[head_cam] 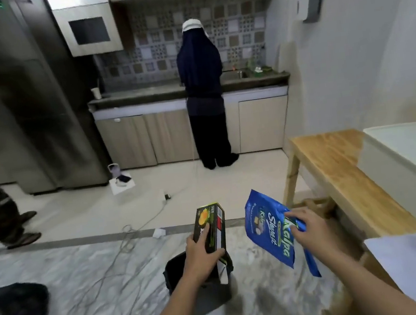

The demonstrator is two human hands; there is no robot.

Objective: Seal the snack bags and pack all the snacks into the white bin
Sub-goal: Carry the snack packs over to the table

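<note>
Carton [212, 229]: left hand [201, 252] grasps it, for carrying.
Blue bag [266, 229]: right hand [309, 231] pinches it.
White bin [394, 172]: far right, likely destination.

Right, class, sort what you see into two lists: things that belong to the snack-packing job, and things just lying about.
Belongs to the job:
dark snack box, gripped by the left hand
blue snack bag, pinched by the right hand
white bin on the wooden bench

Just lying about:
loose cables
dark cloth at lower left
cup on the kitchen counter
</note>
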